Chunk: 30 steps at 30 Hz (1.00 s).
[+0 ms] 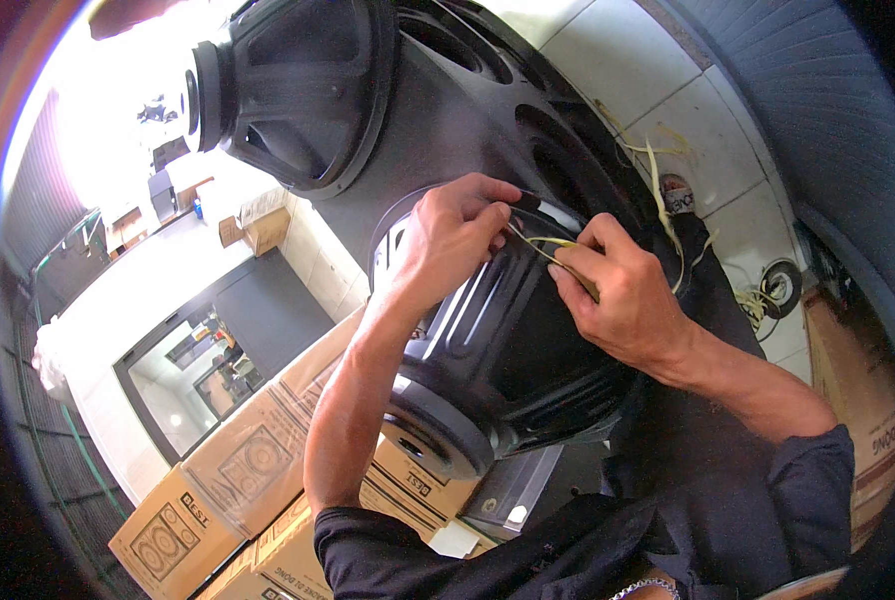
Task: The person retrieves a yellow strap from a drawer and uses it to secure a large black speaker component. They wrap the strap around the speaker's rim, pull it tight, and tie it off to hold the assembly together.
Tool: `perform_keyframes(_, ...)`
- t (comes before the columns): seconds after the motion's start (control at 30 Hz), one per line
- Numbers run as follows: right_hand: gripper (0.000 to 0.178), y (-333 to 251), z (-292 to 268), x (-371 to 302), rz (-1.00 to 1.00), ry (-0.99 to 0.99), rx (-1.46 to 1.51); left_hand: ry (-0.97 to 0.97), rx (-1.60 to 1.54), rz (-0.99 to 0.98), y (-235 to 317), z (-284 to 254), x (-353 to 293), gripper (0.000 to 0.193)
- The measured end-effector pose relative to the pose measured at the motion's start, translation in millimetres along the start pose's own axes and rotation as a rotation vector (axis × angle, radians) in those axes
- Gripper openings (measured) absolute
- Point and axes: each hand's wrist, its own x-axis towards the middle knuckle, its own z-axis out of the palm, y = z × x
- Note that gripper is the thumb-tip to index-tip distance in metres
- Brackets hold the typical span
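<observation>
A large loudspeaker driver (508, 330) with a black basket and round magnet rests on a black speaker cabinet (448, 130), close under my hands. My left hand (453, 235) is closed, with thumb and fingertips pinching the end of a thin yellow wire (540, 243) near the driver's rim. My right hand (623, 295) is closed on the same wire a short way to the right. Between the two hands the wire runs as thin strands. Exactly what the left fingertips cover is hidden. Farther off, a second driver (313, 90) sits on the cabinet.
Several cardboard boxes (248, 460) stand stacked at lower left. Loose yellow wires (658, 185) hang over the cabinet's right side toward the tiled floor (703, 120), near a dark ring-shaped coil (783, 288). Another carton (863, 400) stands at the right. A dark-framed window (193, 365) is at left.
</observation>
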Motion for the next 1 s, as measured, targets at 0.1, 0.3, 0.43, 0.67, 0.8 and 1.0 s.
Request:
perform_keyframes(0.1,0.015,-4.5,-4.6,9.7,0.115,-0.021,0.137,-0.048,-0.456,-0.100,-5.5,-2.9,1.3,0.034)
perform_keyframes(0.3,0.019,6.0,-10.3,36.7,0.346,-0.112,0.348,-0.031,-0.614,-0.046,-21.9,1.5,7.1,0.050)
perform_keyframes(0.43,0.021,8.8,-11.8,46.1,0.249,-0.136,0.308,-0.084,-0.609,-0.067,-17.9,2.4,4.7,0.057)
perform_keyframes(0.67,0.025,21.5,-6.4,49.5,0.434,-0.232,0.627,-0.119,-0.558,0.026,-22.0,2.4,3.7,0.060)
perform_keyframes(0.8,0.027,22.1,-5.3,53.4,0.451,-0.265,0.610,-0.092,-0.526,0.000,-20.2,2.1,4.2,0.062)
perform_keyframes(1.0,0.028,27.8,0.9,56.0,0.423,-0.285,0.621,-0.131,-0.250,-0.023,-14.9,-6.6,3.2,0.061)
